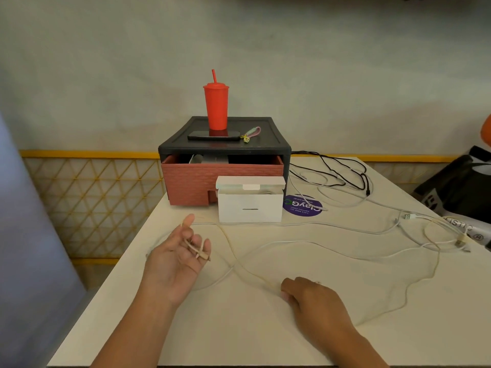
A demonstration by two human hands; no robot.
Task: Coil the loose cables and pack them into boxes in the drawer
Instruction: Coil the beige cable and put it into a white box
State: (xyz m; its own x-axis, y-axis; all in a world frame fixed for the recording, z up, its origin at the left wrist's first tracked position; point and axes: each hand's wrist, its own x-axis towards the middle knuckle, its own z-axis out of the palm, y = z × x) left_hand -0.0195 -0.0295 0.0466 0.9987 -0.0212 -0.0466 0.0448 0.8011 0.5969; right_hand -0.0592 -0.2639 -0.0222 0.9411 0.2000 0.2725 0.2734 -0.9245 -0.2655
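My left hand (176,254) is raised palm up over the table's left part, and the plug end of a cream cable (231,254) is wound across its fingers. That cable runs right along the table to my right hand (309,296), which pinches it against the surface. Several white cables (345,227) sprawl over the right half, and a black cable (342,170) lies at the back right. A white box (249,205) stands open in front of the reddish drawer (191,181), which is pulled out of a black cabinet (225,147).
On the cabinet stand a red tumbler with straw (216,107), a dark phone (214,135) and a small keychain (251,134). A purple round sticker (303,208) marks the table (239,328). A black bag (457,189) sits off the right edge. A wall is behind.
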